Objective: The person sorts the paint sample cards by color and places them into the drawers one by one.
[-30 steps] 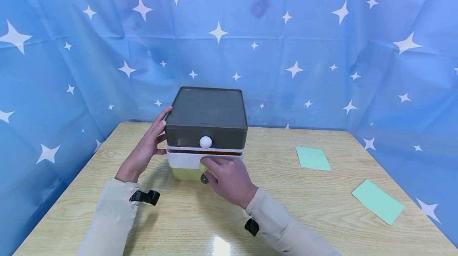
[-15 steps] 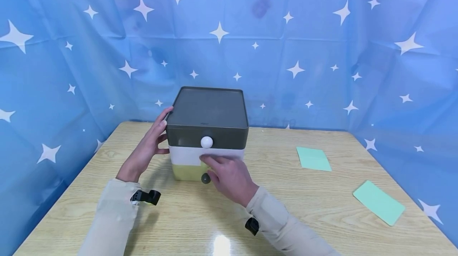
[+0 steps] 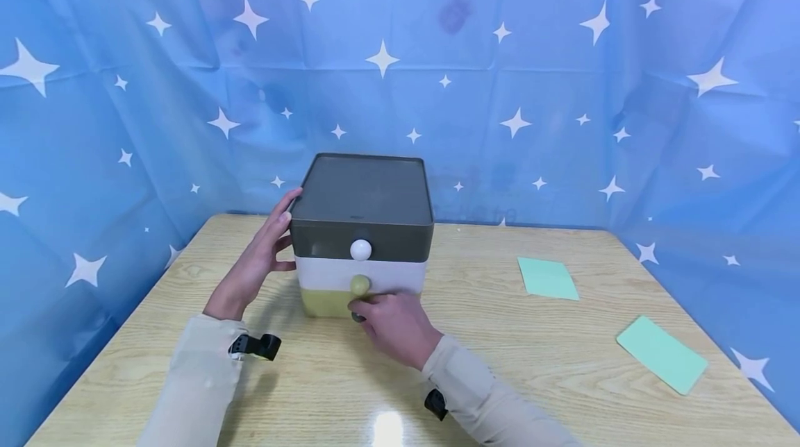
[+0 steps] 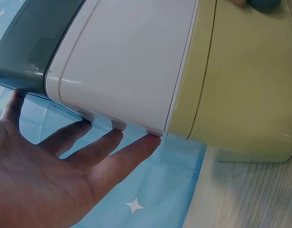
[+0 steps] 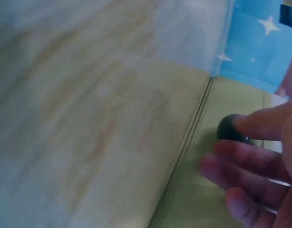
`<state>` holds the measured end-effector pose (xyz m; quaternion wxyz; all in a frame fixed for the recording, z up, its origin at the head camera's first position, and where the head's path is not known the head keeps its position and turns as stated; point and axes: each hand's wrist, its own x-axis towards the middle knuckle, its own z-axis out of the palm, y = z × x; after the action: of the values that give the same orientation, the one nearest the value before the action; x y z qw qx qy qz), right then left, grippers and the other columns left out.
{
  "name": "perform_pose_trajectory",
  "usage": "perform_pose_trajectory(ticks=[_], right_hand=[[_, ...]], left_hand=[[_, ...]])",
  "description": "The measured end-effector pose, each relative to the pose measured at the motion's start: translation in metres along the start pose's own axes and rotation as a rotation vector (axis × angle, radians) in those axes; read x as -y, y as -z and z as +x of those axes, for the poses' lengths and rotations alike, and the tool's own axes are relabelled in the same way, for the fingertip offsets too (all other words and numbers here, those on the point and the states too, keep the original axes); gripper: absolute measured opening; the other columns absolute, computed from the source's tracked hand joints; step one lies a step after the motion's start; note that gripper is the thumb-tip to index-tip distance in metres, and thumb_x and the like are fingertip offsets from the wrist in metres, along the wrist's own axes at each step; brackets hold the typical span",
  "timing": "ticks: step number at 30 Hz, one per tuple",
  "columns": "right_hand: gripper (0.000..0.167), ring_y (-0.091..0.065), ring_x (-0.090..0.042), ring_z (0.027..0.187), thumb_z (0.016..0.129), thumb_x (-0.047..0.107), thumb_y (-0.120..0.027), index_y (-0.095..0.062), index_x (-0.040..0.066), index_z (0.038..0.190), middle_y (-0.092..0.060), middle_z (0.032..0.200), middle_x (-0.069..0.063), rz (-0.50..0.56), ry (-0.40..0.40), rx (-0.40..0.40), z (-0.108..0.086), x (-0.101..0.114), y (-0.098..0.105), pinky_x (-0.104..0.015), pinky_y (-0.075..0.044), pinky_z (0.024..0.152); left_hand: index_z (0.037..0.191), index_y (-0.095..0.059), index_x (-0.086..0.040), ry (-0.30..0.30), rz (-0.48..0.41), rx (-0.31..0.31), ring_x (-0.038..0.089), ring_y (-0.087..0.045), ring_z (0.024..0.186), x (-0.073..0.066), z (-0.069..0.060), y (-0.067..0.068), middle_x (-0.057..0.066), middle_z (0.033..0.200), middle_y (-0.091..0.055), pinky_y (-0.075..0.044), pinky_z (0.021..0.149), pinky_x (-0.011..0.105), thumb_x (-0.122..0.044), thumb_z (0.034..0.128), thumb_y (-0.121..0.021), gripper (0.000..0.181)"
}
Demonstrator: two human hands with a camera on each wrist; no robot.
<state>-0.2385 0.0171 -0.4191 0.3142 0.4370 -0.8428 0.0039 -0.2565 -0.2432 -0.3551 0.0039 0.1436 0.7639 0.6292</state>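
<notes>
A small drawer box [image 3: 364, 190] stands on the table, its tiers dark grey, white and yellow from top to bottom. The grey front carries a white knob [image 3: 360, 250], the white front a yellow knob [image 3: 360, 285]. All three drawers look closed. My left hand [image 3: 251, 270] touches the box's left side; the left wrist view has its fingers spread, fingertips against the edge. At the yellow bottom drawer [image 4: 250, 80], my right hand [image 3: 398, 325] pinches the dark green drawer knob [image 5: 227, 129] between thumb and index finger. The hand partly covers that knob in the head view.
Two pale green cards, a squarish card [image 3: 548, 277] and a longer card [image 3: 662, 354], lie on the right of the wooden table [image 3: 500, 336]. Behind the table hangs a blue cloth [image 3: 450, 100] with white stars.
The white middle drawer has slid shut. My right hand has left its yellow knob and moved down to the dark green knob below. My left hand has stayed on the box's side.
</notes>
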Motion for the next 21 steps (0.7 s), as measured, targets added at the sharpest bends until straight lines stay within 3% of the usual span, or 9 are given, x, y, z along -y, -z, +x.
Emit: perform_pose_trajectory(ticks=[6,11,17,21], right_hand=[[0.018,-0.067,-0.002,0.061,0.084,0.020,-0.080,-0.073,0.029,0.098,-0.074,0.079,0.015,0.084,-0.039,0.128,0.001,-0.002,-0.002,-0.024,-0.051,0.055],[0.017,-0.063,-0.002,0.058,0.083,0.018,-0.080,-0.073,0.030,0.093,-0.072,0.075,0.014,0.085,-0.032,0.139,0.004,-0.003,-0.001,-0.024,-0.050,0.053],[0.018,-0.048,0.000,0.049,0.082,0.017,-0.081,-0.069,0.029,0.084,-0.063,0.064,0.015,0.103,-0.015,0.196,0.004,-0.001,0.006,-0.020,-0.038,0.047],[0.016,-0.042,0.001,0.046,0.085,0.018,-0.079,-0.067,0.029,0.087,-0.059,0.060,0.014,0.140,-0.014,0.259,-0.002,0.005,0.016,-0.018,-0.031,0.042]], left_hand=[[0.157,-0.011,-0.051,-0.003,-0.002,0.000,0.052,-0.021,0.151,0.001,0.000,0.000,0.004,0.170,-0.009,-0.040,0.098,0.076,-0.058,0.1055,-0.023,0.054],[0.157,-0.011,-0.050,-0.006,-0.001,-0.002,0.054,-0.020,0.151,0.001,0.001,0.000,0.003,0.171,-0.007,-0.039,0.097,0.077,-0.058,0.1053,-0.023,0.054],[0.157,-0.010,-0.051,-0.003,0.000,0.007,0.053,-0.021,0.151,0.001,0.002,0.001,0.003,0.171,-0.007,-0.041,0.097,0.075,-0.058,0.1055,-0.023,0.054],[0.157,-0.011,-0.052,-0.002,-0.006,0.002,0.052,-0.023,0.151,0.002,0.001,0.000,0.002,0.170,-0.009,-0.041,0.097,0.074,-0.058,0.1051,-0.024,0.053]])
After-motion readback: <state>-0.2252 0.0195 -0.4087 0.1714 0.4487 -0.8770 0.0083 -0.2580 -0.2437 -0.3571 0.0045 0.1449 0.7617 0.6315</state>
